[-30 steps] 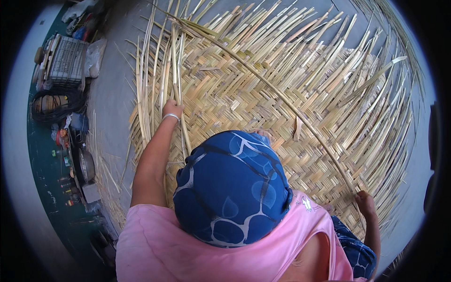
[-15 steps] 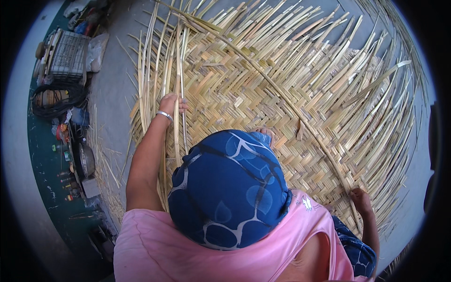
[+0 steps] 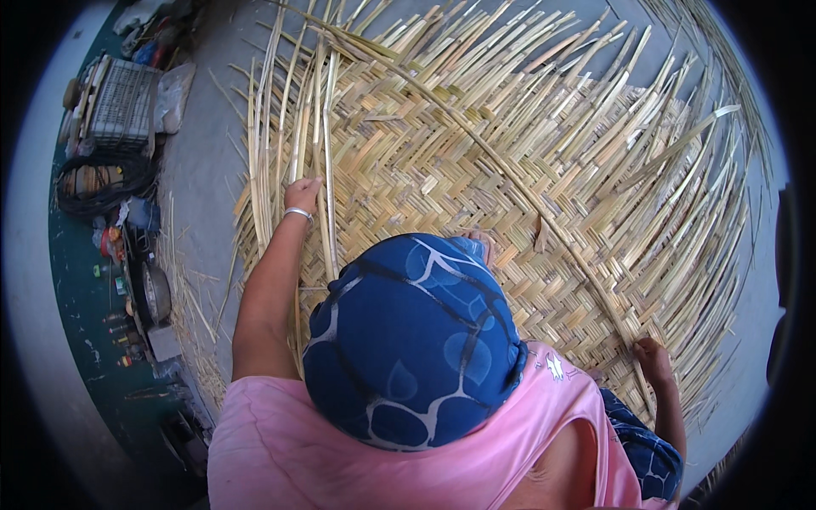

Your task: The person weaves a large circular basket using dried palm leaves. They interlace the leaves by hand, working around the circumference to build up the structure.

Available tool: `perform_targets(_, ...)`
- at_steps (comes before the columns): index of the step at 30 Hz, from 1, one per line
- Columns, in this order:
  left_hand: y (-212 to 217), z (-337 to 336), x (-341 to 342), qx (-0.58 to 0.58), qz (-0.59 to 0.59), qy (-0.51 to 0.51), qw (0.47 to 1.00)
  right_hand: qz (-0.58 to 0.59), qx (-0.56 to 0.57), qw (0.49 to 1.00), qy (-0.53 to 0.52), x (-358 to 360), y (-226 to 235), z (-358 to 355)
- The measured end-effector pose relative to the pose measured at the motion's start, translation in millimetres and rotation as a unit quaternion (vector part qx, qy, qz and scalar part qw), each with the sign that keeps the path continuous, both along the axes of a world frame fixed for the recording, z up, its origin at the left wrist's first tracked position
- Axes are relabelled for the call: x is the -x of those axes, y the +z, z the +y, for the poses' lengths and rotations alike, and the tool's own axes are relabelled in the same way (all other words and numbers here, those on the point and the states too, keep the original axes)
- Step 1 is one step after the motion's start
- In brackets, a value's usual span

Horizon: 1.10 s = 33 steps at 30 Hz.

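A large herringbone mat point(image 3: 408, 170) of split reed strips spreads out before me, its loose strip ends fanning past the far and right edges. At the mat's left side, my left hand point(image 3: 303, 195) is closed around a pale reed strip point(image 3: 297, 153); its fingertips are partly hidden. Two more upright strips point(image 3: 328, 195) stand just right of that hand. My right hand point(image 3: 653, 361), low at the right, is closed at a long reed rod point(image 3: 527, 191) that crosses the mat diagonally from upper left to lower right.
My bent knee in blue patterned cloth point(image 3: 416, 340) covers the near middle of the mat, with part of a foot point(image 3: 480, 242) beyond it. Along the left wall stand a wire crate point(image 3: 125, 102), coiled black cable point(image 3: 102, 183) and a metal pan point(image 3: 156, 291). Reed scraps point(image 3: 191, 297) litter the floor.
My left hand has shifted slightly left, and the strips that were at its fingers now stand apart on its right. My right hand and the long rod have stayed put.
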<state>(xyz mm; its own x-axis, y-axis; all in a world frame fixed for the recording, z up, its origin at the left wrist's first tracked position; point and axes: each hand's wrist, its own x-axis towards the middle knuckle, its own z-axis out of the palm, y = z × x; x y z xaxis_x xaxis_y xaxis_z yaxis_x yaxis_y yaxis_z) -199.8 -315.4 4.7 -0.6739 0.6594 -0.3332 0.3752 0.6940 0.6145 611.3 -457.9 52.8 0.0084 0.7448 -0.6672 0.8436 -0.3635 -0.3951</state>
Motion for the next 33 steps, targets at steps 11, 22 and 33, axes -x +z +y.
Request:
perform_targets(11, 19, -12, 0, 0.208, 0.321, -0.103, 0.918, -0.014, -0.007, 1.0, -0.008, -5, -13, -12)
perform_targets(22, 21, -22, 6, 0.17, 0.293, -0.005, 0.941, -0.016, -0.023, 1.0, -0.001, -7, -16, -17)
perform_targets(33, -6, -29, 31, 0.061, 0.094, 0.27, 0.956, -0.007, 0.004, 0.999, -0.032, -8, -16, -15)
